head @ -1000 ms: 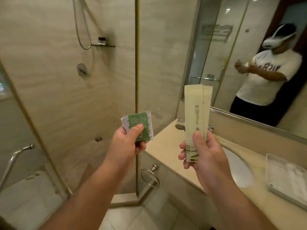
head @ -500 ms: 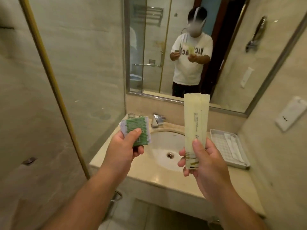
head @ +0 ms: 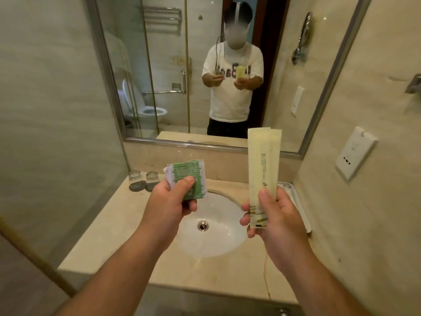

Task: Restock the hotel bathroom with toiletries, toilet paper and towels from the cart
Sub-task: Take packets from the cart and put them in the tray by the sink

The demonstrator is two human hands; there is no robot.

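My left hand (head: pixel 169 202) pinches a small stack of square green-and-white sachets (head: pixel 187 176) between thumb and fingers, held over the left rim of the sink. My right hand (head: pixel 276 221) grips the lower end of long pale-yellow sachets (head: pixel 262 169), which stand upright above the sink's right side. Both hands hover above the white basin (head: pixel 214 233) set in the beige counter (head: pixel 109 236). A white tray (head: pixel 293 195) lies on the counter at the right, mostly hidden behind my right hand.
Two upturned glasses (head: pixel 143 180) stand at the counter's back left. A mirror (head: pixel 182 65) fills the wall ahead and reflects a person. A glass shower panel (head: pixel 57 133) bounds the left. A wall socket (head: pixel 355 153) and tiled wall close the right.
My view has swung right from the shower to face the sink squarely and moved closer to the counter. Both hands keep the same hold on their sachets.
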